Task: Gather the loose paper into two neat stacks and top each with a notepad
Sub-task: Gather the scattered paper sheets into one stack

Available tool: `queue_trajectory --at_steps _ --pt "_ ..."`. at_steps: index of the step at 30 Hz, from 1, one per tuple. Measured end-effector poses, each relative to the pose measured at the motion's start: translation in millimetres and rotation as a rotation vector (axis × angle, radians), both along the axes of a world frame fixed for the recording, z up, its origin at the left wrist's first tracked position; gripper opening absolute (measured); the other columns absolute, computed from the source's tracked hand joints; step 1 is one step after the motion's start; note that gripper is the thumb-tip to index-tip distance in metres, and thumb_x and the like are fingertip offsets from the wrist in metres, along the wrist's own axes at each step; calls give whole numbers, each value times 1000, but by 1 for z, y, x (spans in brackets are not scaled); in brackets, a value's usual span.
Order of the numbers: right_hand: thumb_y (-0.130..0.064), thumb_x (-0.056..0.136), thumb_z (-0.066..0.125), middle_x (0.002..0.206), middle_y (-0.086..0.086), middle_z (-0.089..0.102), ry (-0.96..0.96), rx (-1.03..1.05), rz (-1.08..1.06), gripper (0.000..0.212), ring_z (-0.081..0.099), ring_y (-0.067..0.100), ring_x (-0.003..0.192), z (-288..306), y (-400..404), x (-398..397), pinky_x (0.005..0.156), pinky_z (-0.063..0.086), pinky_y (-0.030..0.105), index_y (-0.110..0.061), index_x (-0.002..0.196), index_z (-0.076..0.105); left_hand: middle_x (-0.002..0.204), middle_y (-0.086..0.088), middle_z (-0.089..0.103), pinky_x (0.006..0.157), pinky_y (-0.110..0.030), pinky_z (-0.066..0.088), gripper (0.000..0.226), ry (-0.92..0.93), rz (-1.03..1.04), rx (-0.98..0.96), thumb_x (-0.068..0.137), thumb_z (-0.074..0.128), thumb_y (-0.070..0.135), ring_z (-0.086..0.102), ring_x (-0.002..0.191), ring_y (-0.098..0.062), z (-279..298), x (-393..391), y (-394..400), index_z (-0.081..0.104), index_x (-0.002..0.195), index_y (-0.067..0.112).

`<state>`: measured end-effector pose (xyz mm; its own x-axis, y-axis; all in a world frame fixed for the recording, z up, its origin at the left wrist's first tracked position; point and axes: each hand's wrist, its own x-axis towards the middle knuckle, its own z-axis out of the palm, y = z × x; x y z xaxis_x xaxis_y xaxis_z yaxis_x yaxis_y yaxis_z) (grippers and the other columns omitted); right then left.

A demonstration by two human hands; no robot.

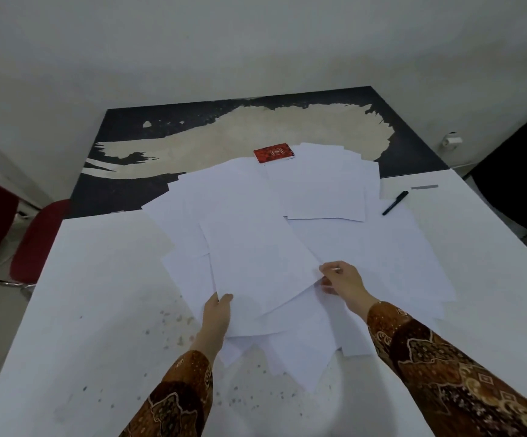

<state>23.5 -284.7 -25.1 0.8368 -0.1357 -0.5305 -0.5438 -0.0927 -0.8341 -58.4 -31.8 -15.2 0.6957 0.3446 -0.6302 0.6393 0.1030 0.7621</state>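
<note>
Looking down from the head camera, I see a white desk [104, 279] with a wide scatter of loose paper [350, 247] fanned across its middle, sheets overlapping at many angles and spilling toward the near edge. My left hand [216, 313] grips the near left corner of a small bundle of sheets [256, 257] that sits on top of the scatter, thumb on top and fingers closed beneath it. My right hand [342, 279] pinches the bundle's right edge, fingers closed on the paper; I cannot tell how many sheets the bundle holds. Both arms wear brown patterned sleeves. At the far edge of the scatter lies a red notepad [274, 154], resting partly on the sheets, over a dark and cream patterned surface [193, 143] beyond the white top. I see only this one notepad; a second may be hidden under paper. A black pen [395, 202] lies to the right, just beside the outer sheets. I judge the gathering step to be early: no squared stack exists yet. Next, I would square this bundle between both hands, set it on bare desk, then sweep in more sheets.
</note>
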Motion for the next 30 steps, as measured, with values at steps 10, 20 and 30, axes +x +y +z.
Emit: queue_trajectory --at_steps 10,20,30 --pt "2 82 63 92 10 59 149 -338 644 35 61 19 71 6 3 39 65 57 29 -13 113 55 151 -9 34 112 -39 30 67 13 4 14 94 56 32 35 137 -29 -1 30 15 26 148 4" --pt "-23 85 66 141 14 37 -395 -894 692 63 35 32 131 12 37 137 105 34 41 -14 140 37 142 -13 47 96 -45 50 54 29 -157 154 91 48 9 53 119 -33 -19 53 42 35 143 11" --pt "-36 90 58 140 11 45 -416 -1039 824 63 42 32 124 -14 47 183 96 40 42 -16 143 30 149 -10 39 106 -54 39 62 -5 -56 190 90 48 14 40 133 -34 -30 54 67 26 148 15"
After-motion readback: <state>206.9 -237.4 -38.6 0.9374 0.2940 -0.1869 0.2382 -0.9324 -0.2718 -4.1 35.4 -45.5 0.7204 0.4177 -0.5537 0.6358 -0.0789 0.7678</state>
